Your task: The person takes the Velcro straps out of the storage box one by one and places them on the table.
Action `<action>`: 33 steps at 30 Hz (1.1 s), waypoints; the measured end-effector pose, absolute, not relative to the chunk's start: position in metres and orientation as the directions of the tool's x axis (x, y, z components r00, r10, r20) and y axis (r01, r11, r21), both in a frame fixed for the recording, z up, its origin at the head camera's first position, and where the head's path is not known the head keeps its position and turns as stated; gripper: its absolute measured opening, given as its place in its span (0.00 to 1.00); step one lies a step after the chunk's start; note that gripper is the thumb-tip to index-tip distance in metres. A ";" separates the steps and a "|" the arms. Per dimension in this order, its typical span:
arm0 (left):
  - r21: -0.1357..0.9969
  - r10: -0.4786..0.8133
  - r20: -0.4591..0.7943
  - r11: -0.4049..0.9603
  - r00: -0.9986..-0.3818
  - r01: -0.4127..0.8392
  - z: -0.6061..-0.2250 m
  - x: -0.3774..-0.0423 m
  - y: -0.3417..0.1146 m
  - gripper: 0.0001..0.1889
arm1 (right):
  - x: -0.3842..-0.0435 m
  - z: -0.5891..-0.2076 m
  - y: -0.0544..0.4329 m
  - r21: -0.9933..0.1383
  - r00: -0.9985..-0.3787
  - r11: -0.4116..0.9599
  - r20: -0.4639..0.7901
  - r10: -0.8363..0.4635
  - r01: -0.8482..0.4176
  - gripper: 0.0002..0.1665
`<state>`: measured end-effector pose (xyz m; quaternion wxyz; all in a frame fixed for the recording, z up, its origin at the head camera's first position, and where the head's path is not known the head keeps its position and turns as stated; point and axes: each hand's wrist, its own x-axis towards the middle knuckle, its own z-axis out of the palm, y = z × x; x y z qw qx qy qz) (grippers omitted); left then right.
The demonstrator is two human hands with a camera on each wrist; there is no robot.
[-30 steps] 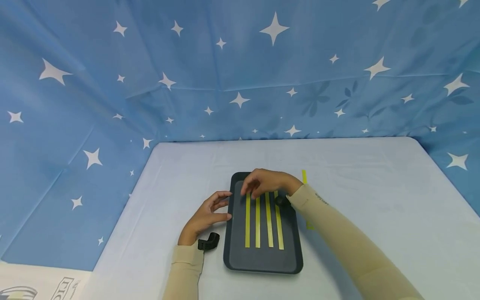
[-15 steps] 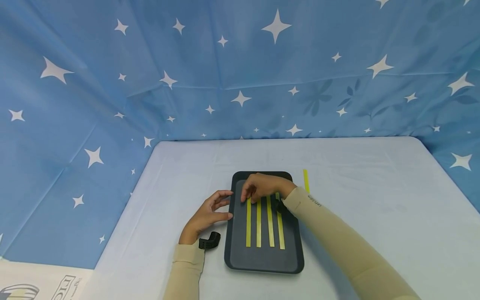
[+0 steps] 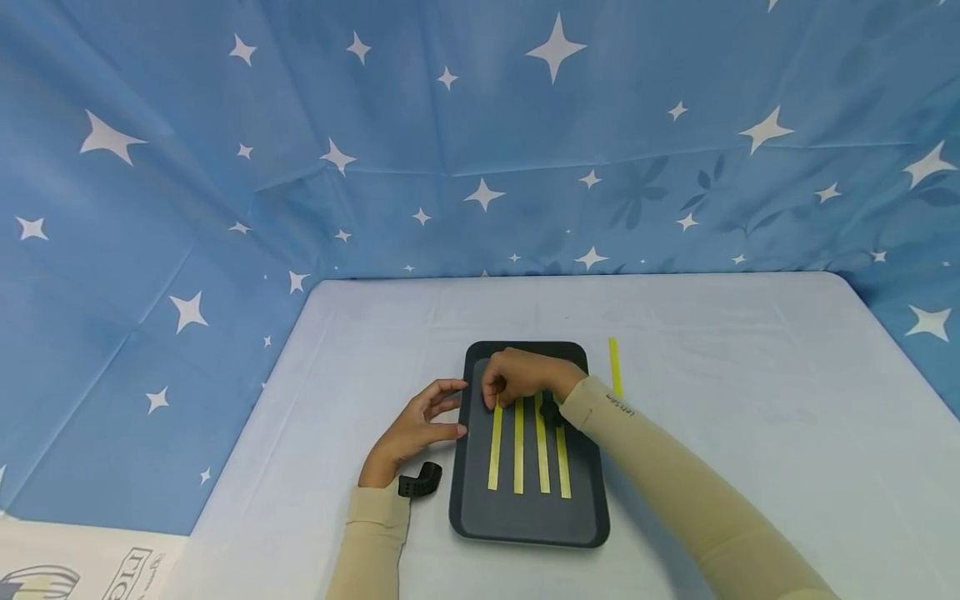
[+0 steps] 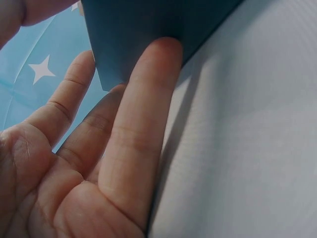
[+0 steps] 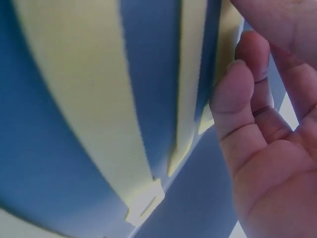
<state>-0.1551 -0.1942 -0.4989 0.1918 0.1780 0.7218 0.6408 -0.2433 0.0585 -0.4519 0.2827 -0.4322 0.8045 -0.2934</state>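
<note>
A dark grey tray [image 3: 529, 527] lies on the white table, its long sides running away from me. Several yellow tape strips stretch lengthwise along it, roughly side by side. My right hand [image 3: 525, 372] reaches over the tray's far part and pinches the far end of the leftmost tape strip [image 3: 495, 454], which slants slightly. In the right wrist view, thumb and fingers [image 5: 235, 89] meet at this strip, and other strips show jagged ends [image 5: 146, 206]. My left hand [image 3: 415, 427] is at the tray's left side, fingers extended; in the left wrist view, fingertips [image 4: 166, 49] touch the dark wall [image 4: 126, 34].
Another yellow strip [image 3: 616, 367] lies on the table [image 3: 750, 400] to the right of the tray, partly behind my right sleeve. A blue star-patterned curtain [image 3: 480, 125] rises behind the table and on both sides. A printed cream cloth [image 3: 90, 554] shows at lower left.
My right hand has come slightly nearer and lower over the tray, closing on the leftmost strip. That strip's near end has shifted a little left and away. My left hand stays at the tray's side.
</note>
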 end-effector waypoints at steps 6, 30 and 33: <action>0.994 0.507 -0.050 0.113 -0.861 0.009 -0.500 -0.156 -0.194 0.39 | -0.241 -0.451 0.057 -0.703 -0.474 0.465 -0.204 -0.856 -0.538 0.14; 0.994 0.502 -0.054 0.111 -0.863 0.002 -0.499 -0.155 -0.194 0.39 | -0.237 -0.421 0.077 -0.734 -0.447 0.313 -0.015 -0.894 -0.602 0.10; 0.994 0.497 -0.064 0.110 -0.866 -0.010 -0.498 -0.155 -0.194 0.39 | -0.238 -0.420 0.079 -0.749 -0.472 0.306 0.010 -0.882 -0.587 0.09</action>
